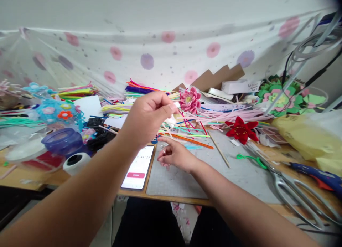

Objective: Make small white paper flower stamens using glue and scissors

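Observation:
My left hand (151,113) is raised over the worktop, thumb and fingertips pinched together. A small pale bit shows at the fingertips, too unclear to name. Right beside them is a pink layered flower (190,99); I cannot tell whether they touch it. Lower down, my right hand (175,155) hovers over the grey cutting mat (197,184), index finger stretched out and the others loosely bent, with nothing visible in it. Near it lie an orange pipe cleaner (197,141) and a thin wooden stick (219,150). A phone (137,168) showing a timer is partly behind my left forearm.
Scissors (287,186) and a blue glue gun (317,174) lie at right, near a red flower (242,130). Pipe cleaner bundles (141,89) line the back. At left stand a purple bowl (62,142) and a white spool (77,163).

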{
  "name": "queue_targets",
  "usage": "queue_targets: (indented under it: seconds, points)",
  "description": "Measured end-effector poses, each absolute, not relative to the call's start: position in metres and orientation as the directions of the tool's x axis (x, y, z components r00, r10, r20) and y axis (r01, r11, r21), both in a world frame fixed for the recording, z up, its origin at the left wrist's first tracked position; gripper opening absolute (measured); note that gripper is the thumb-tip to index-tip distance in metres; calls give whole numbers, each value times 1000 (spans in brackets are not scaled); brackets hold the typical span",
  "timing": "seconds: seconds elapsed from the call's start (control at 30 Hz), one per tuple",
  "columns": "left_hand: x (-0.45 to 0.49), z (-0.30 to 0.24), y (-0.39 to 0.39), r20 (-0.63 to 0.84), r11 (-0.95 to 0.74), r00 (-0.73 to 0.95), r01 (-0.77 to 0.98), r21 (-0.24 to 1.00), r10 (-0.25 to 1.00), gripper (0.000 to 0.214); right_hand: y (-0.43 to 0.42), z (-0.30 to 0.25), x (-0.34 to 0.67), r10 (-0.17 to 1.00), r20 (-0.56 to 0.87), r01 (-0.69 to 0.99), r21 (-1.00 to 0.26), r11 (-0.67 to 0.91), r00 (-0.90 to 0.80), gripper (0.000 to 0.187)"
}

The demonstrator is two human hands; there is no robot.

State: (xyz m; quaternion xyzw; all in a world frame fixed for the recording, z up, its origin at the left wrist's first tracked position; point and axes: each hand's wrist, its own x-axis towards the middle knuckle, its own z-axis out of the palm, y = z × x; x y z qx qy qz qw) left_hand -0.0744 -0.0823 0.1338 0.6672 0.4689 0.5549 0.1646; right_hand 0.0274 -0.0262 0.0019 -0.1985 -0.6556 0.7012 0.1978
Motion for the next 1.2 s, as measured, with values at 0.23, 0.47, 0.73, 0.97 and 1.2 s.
queue_targets:
  seconds: [0.23,0.47,0.73,0.97,1.2]
  points:
    - [-139,128,-102,571,-74,54,997,12,819,24,-6,2,46,698,10,183,-962,202,-716,40]
    - [-185,113,-176,621,117,-84,993,-13,779,15,26,8,47,723,106,385,-789,479,-682,29]
    - [-151,78,-224,523,-33,-277,861,508,806,11,34,31,35,598,114,284,-799,529,-794,28]
    - [-100,72,-200,440,-261,-358,450,854,824,12,-1,39,64,686,187,210,-867,452,-704,25]
    - [-72,123,-180,546,-393,-211,495,775,811,12,-62,18,37,176,111,-36,-923,382,-978,79]
